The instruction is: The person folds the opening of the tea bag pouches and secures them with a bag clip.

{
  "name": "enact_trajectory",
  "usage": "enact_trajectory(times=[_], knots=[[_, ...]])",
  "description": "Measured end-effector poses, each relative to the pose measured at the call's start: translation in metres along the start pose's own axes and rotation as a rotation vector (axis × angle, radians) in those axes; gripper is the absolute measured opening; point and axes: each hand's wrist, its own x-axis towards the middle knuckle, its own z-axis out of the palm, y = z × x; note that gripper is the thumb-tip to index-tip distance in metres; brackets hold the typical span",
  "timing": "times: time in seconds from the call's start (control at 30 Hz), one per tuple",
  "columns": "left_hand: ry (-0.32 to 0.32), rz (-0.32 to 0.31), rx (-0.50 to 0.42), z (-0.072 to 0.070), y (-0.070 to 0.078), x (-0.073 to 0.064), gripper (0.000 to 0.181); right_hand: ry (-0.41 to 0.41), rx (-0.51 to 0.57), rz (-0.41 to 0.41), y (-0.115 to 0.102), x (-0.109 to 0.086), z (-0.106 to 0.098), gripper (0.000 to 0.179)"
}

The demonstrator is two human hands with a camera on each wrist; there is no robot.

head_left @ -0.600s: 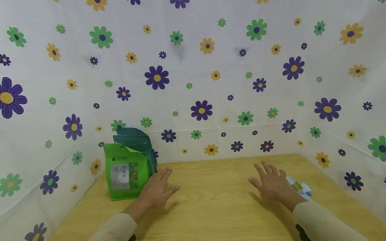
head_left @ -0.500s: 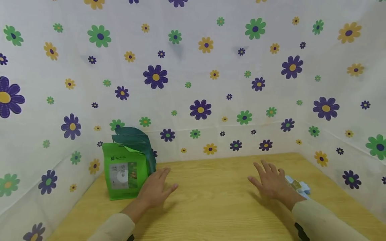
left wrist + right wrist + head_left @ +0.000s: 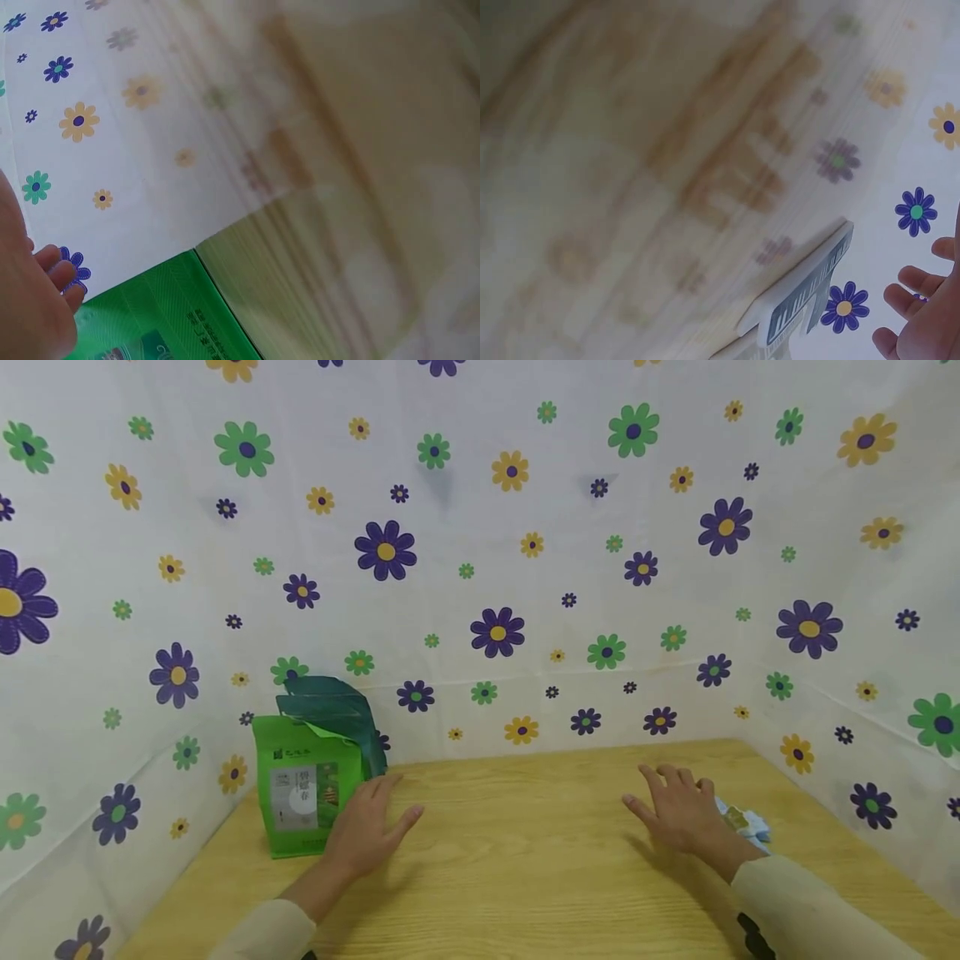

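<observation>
My left hand (image 3: 362,831) hovers over the table, fingers and thumb spread, holding nothing. In the head view it overlaps the right edge of a bright green tea bag (image 3: 281,843) that stands upright with a grey printed label. Behind that bag lean dark green pouches (image 3: 337,706). In the left wrist view the fingers (image 3: 61,274) are above the green bag (image 3: 202,315). My right hand (image 3: 684,814), relaxed and with nothing in it, is left of a light blue and gold item (image 3: 750,824), partly hidden by the wrist. The right wrist view shows a pale item with a dark barred panel (image 3: 810,281) near the fingers (image 3: 919,281).
A wooden table (image 3: 510,860) spreads between the hands. White cloth with flower prints (image 3: 495,568) hangs at the back and on both sides, down to the table's edges.
My left hand has moved left and slightly back, overlapping the tea bag more. The right hand has shifted slightly right, its fingers a bit lower. The whole head view has drifted slightly.
</observation>
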Motion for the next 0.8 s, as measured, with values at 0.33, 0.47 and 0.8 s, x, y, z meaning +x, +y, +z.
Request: enact_trajectory(times=[0.33, 0.47, 0.8], knots=[[0.081, -0.001, -0.041, -0.005, -0.009, -0.003, 0.055, -0.040, -0.018, 0.032, 0.002, -0.006, -0.010, 0.071], [0.103, 0.006, -0.047, -0.009, -0.012, -0.004, 0.052, -0.041, -0.040, 0.031, 0.007, -0.006, -0.011, 0.070], [0.161, 0.015, -0.017, -0.016, -0.027, -0.008, 0.049, -0.050, -0.084, 0.029, 0.022, -0.012, -0.014, 0.061]])
